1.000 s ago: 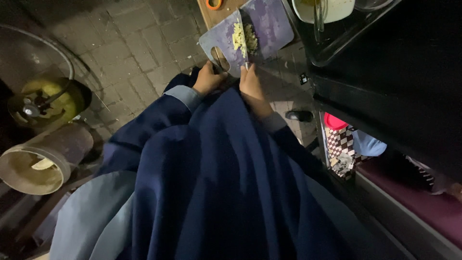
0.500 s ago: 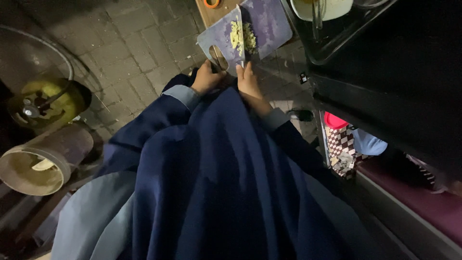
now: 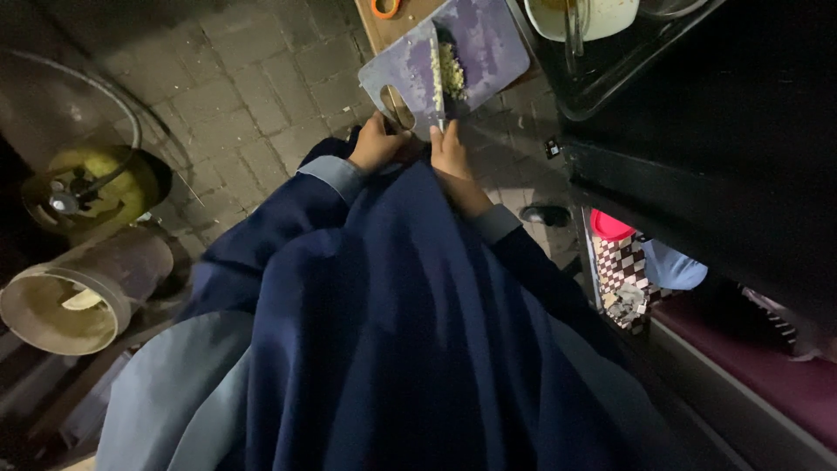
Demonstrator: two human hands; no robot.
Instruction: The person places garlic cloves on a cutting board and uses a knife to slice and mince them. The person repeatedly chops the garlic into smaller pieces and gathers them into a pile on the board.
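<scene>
Down on the paving, the purple cutting board (image 3: 471,52) is carrying a pale chopped heap (image 3: 451,74). The right hand (image 3: 451,150) is closing its grip on the knife (image 3: 435,78), blade beside the heap; the left hand (image 3: 377,144) is pinning the board's near edge, steadying it.

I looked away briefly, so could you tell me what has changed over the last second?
Little has. The knife in the right hand now lies nearer the chopped pale bits. The left hand stays at the purple cutting board's near edge; the board and the white bowl are unmoved.
</scene>
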